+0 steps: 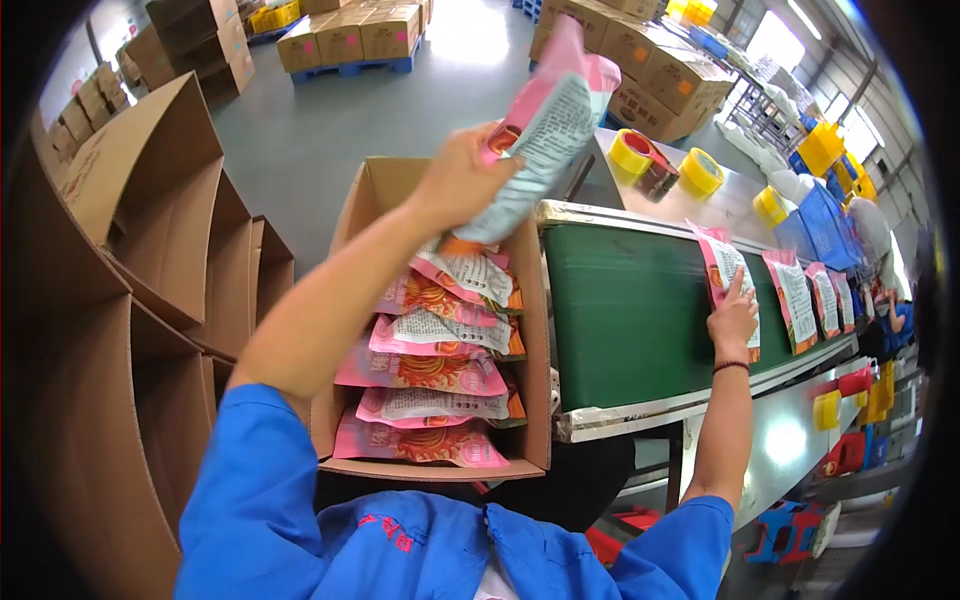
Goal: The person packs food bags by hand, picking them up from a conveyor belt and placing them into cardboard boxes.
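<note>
My left hand [462,180] is closed round a pink-and-white printed food pouch [548,135], held tilted above the far end of an open cardboard box [435,468]; the pouch is smeared by motion. Several pink pouches [425,408] lie overlapping in a row inside that box, some showing a noodle picture and some their printed white backs. On the green conveyor belt [625,320], my right hand [733,325] rests with fingers stretched out on another pouch [722,265]. Further along the belt, to the right, lie several more pouches [792,300].
Empty open cartons [165,250] stand close on my left. Beyond the belt, a metal table [690,165] bears yellow tape rolls [700,172] and a red tape dispenser [655,175]. Stacked boxes [355,35] sit on a blue pallet behind. A person in blue [895,320] is at far right.
</note>
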A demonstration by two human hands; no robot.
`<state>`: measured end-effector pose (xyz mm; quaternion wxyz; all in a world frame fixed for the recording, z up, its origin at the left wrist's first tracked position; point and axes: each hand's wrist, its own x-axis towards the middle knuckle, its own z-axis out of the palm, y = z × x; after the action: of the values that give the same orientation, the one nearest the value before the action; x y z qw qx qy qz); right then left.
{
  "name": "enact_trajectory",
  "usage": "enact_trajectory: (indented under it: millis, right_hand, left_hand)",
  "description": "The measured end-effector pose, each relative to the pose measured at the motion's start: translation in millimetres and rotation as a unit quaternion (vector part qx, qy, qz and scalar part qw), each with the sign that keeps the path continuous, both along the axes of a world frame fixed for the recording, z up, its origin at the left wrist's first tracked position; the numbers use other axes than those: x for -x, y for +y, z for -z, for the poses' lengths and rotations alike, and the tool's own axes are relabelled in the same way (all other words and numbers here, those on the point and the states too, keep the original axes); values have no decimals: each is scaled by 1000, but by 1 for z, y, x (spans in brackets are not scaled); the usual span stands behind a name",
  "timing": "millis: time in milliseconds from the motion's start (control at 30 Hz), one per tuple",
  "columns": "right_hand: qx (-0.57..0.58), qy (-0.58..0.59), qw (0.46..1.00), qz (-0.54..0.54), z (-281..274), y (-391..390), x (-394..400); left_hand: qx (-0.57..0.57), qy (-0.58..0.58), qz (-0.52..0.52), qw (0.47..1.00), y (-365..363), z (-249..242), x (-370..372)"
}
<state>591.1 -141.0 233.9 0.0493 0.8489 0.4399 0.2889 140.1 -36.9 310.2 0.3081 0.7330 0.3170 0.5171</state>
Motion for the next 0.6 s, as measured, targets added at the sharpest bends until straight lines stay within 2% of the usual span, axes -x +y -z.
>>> enact_trajectory:
  millis: [33, 67, 100, 167, 200, 267, 300, 333, 433, 467, 500, 533, 600]
  right_hand:
    - [42, 90, 995, -8, -17, 4, -1]
    - [84, 178, 980, -16, -37, 10, 3]
    - [56, 149, 986, -44, -54, 8, 14]
    - [46, 211, 960, -178, -68, 13, -21]
    - [47, 250, 939, -229, -82, 14, -22]
    - [9, 316, 882, -351, -116, 15, 24]
    - [-9, 384, 833, -399, -133, 20, 55]
    - [-6, 372, 837, -402, -151, 28, 83]
    - [26, 400, 792, -461, -188, 54, 176]
    - [18, 409, 773, -485, -188, 68, 210]
    - [40, 314, 768, -556, -184, 84, 237]
    - [59, 214, 751, -622, -178, 100, 264]
    - [136, 323, 677, -648, -137, 144, 324]
  left_hand:
    - [3, -6, -5, 1000, 17, 6, 16]
    - [-54, 98, -14, 994, 39, 22, 31]
    - [-111, 199, -26, 973, 56, 42, 45]
    - [-155, 281, -27, 947, 85, 95, 68]
    - [-37, 476, -57, 877, 84, 104, 75]
    - [92, 522, -80, 844, 95, 160, 90]
    - [165, 540, -72, 822, 98, 186, 89]
    - [187, 492, -92, 846, 113, 234, 82]
    - [197, 516, -63, 831, 113, 229, 73]
    - [215, 552, -24, 805, 118, 220, 74]
    - [231, 587, 13, 776, 122, 218, 76]
    - [232, 587, 13, 775, 124, 224, 78]
    - [217, 564, 4, 797, 126, 239, 81]
